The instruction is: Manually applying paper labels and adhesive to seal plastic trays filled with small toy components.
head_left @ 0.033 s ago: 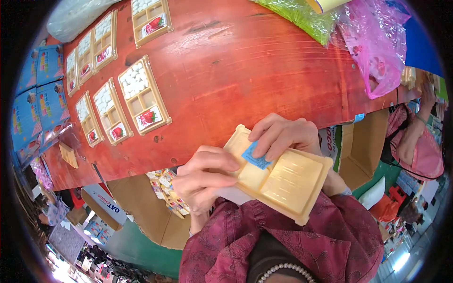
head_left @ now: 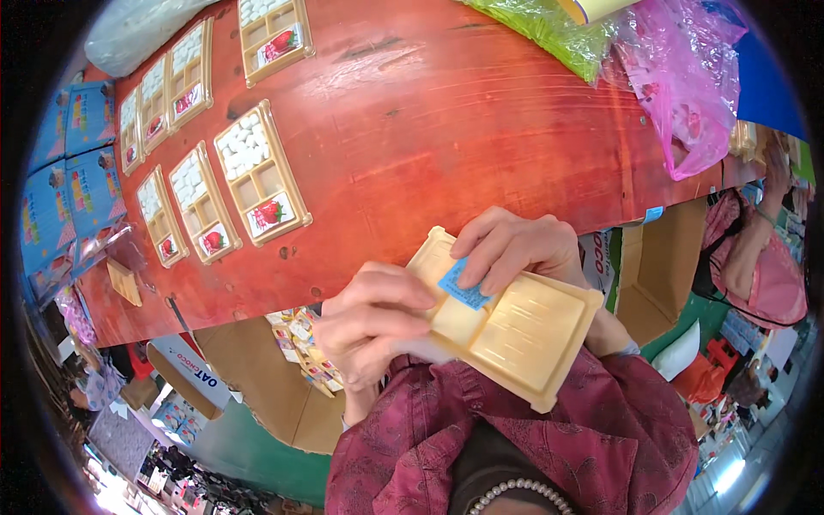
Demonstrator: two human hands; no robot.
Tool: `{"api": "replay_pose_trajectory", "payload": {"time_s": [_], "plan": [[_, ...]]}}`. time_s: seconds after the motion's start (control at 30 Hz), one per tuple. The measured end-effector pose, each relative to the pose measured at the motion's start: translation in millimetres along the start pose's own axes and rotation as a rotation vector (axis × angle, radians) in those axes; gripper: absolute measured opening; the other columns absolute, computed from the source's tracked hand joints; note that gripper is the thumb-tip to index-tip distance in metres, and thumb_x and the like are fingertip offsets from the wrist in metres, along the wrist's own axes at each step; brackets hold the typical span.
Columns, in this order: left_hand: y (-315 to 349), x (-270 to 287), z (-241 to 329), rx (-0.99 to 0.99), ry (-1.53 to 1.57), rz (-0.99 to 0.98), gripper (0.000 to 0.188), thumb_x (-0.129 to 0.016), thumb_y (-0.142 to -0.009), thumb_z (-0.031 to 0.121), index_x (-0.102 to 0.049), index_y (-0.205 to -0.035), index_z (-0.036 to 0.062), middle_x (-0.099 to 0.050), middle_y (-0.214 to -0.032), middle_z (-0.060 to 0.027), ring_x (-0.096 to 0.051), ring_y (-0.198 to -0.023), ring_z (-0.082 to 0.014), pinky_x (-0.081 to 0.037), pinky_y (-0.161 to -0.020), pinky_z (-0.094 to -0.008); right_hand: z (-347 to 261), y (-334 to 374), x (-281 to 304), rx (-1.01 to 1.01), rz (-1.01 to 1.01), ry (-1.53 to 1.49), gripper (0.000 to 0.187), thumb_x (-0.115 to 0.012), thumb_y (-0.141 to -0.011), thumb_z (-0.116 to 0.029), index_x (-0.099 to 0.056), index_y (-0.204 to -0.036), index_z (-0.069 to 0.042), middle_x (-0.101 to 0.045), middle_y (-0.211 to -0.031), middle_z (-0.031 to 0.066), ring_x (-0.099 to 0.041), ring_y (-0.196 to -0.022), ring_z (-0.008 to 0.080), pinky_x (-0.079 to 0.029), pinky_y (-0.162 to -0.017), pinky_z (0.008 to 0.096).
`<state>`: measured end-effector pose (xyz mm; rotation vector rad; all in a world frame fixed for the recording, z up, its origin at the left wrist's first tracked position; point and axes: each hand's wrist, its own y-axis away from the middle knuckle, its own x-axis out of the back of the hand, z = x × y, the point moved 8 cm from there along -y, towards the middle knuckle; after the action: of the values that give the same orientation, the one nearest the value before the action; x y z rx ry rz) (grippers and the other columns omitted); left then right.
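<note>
I hold a cream plastic tray (head_left: 536, 335) above my lap, tilted, with its ridged underside facing up. A small blue label (head_left: 462, 285) lies on its upper part. My right hand (head_left: 524, 249) is closed round the far edge, its fingertips pressing on the label. My left hand (head_left: 373, 322) is closed at the tray's left edge, the thumb hidden. Beneath the left fingers shows a blurred whitish piece (head_left: 425, 348) that I cannot identify. On the table at the left stand several filled trays (head_left: 262, 184) with white pieces and strawberry-printed packets.
Blue printed boxes (head_left: 73, 193) are stacked at the table's left end. Pink (head_left: 687, 103) and green plastic bags (head_left: 549, 34) lie at the far right. Below the red table's edge (head_left: 249, 313) sit a cardboard box (head_left: 257, 378) with small packets and another carton (head_left: 657, 266). Another person's arm (head_left: 755, 240) shows at right.
The tray's near end has shifted very slightly to the left. Both hands keep their hold, and the things on the table have not moved.
</note>
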<state>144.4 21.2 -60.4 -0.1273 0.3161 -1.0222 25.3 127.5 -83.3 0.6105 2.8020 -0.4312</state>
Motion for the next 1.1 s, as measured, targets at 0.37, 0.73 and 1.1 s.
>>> {"api": "replay_pose_trajectory", "payload": {"time_s": [0.37,0.73,1.1], "plan": [[-18.8,-10.1,-20.4,0.311,-0.201,-0.239,0.017,-0.075,-0.061,0.008,-0.068,-0.075,-0.0001,-0.06,-0.089,-0.0129,-0.058,-0.084,-0.0229,-0.047,-0.07,-0.0317,-9.5,-8.3,-1.8,-0.037,-0.096,0.227,0.012,-0.071,-0.062,-0.01,-0.064,-0.069,-0.004,-0.065,-0.08,0.0049,-0.062,-0.086,0.0245,-0.049,-0.076,0.0352],[-13.9,-9.9,-31.8,0.221,-0.158,-0.222,0.018,-0.076,-0.058,0.013,-0.067,-0.07,0.003,-0.059,-0.1,-0.0134,-0.047,-0.102,-0.03,-0.036,-0.087,-0.0428,-0.1,-5.3,6.2,-0.079,-0.095,0.112,0.011,-0.071,-0.062,-0.01,-0.063,-0.066,-0.006,-0.064,-0.077,0.0045,-0.06,-0.089,0.0248,-0.048,-0.078,0.0354],[-2.6,-5.4,-34.7,0.243,-0.05,0.023,0.02,-0.073,-0.062,0.006,-0.064,-0.079,0.0012,-0.049,-0.118,-0.0154,-0.041,-0.118,-0.0319,-0.038,-0.093,-0.0435,-11.1,-8.1,6.3,0.099,-0.08,0.28,0.018,-0.076,-0.064,-0.015,-0.06,-0.064,-0.004,-0.064,-0.077,0.0091,-0.061,-0.086,0.03,-0.05,-0.071,0.0359]]}}
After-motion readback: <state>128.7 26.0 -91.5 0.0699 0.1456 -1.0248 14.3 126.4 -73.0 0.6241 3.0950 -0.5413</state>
